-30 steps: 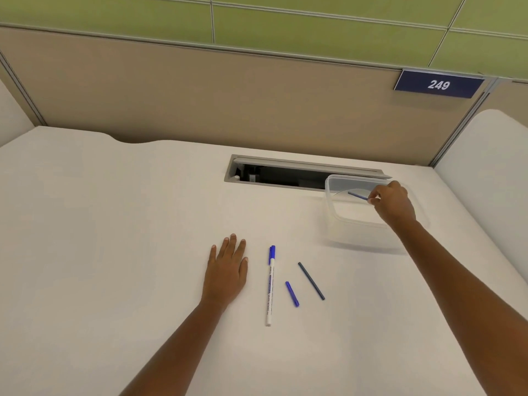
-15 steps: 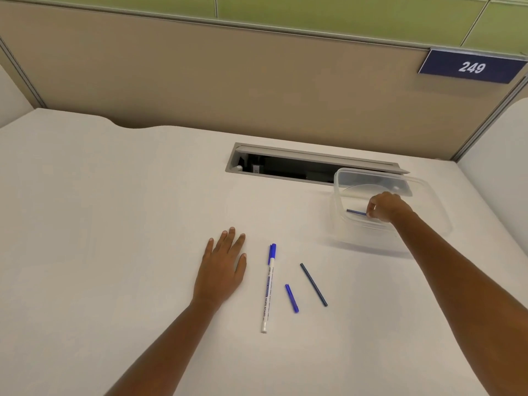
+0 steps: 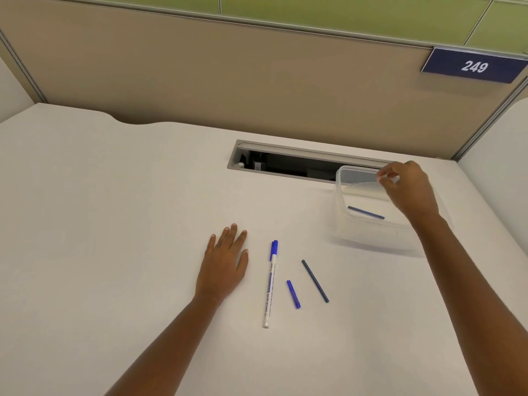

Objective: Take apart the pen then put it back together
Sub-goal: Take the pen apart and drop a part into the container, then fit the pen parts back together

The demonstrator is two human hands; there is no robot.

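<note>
Pen (image 3: pixel 270 284) lies on the table (image 3: pixel 114 224), cap toward 12 o'clock, at 3 o'clock of the left hand (image 3: pixel 225 261), which rests flat with fingers straight. A blue piece (image 3: pixel 293 294) and a dark rod (image 3: pixel 315 280) lie at the pen's 3 o'clock. At 1 o'clock, the right hand (image 3: pixel 408 190) curls thumb and finger at the tub's (image 3: pixel 340 195) far rim; whether they grip it, I cannot tell. A blue rod (image 3: pixel 365 212) lies inside.

1. White cylindrical plastic whiteboard marker with a blue cap (image 3: pixel 270 281): quantity 1.
2. Short blue plastic pen piece (image 3: pixel 293 294): quantity 1.
3. Thin dark-blue rods: quantity 2, first rod (image 3: pixel 315 280) and second rod (image 3: pixel 365 212).
4. Clear rectangular plastic container (image 3: pixel 340 201): quantity 1.
5. Navy rectangular sign numbered 249 (image 3: pixel 473 66): quantity 1.
6. Grey-framed rectangular desk opening (image 3: pixel 285 164): quantity 1.
7. Bare hands: quantity 2, left hand (image 3: pixel 224 264) and right hand (image 3: pixel 408 190).
</note>
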